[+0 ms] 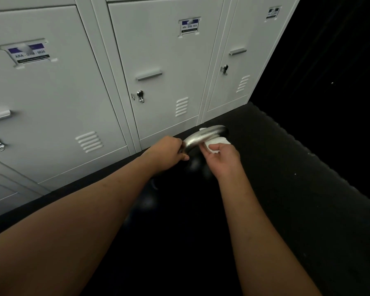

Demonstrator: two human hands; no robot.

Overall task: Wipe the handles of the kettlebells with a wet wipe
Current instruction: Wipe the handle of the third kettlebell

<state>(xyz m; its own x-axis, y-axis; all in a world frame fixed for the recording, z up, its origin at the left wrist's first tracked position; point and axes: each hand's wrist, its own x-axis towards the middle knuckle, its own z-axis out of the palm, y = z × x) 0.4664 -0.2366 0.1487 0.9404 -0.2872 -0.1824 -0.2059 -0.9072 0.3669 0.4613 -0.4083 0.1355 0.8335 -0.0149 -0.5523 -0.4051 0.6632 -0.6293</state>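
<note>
A shiny silver kettlebell handle [205, 134] arches over a dark floor, just in front of the lockers. Its black body below is lost in the darkness. My left hand [168, 151] grips the handle's left end. My right hand [220, 158] holds a white wet wipe [217, 144] wrapped around the handle's right part, with a bit of wipe showing behind the handle too.
A row of grey metal lockers [58, 99] with handles, key locks and labels stands right behind the kettlebell. The floor [286, 167] is black matting; the right side is very dark. Faint dark shapes lie below my hands, too dim to identify.
</note>
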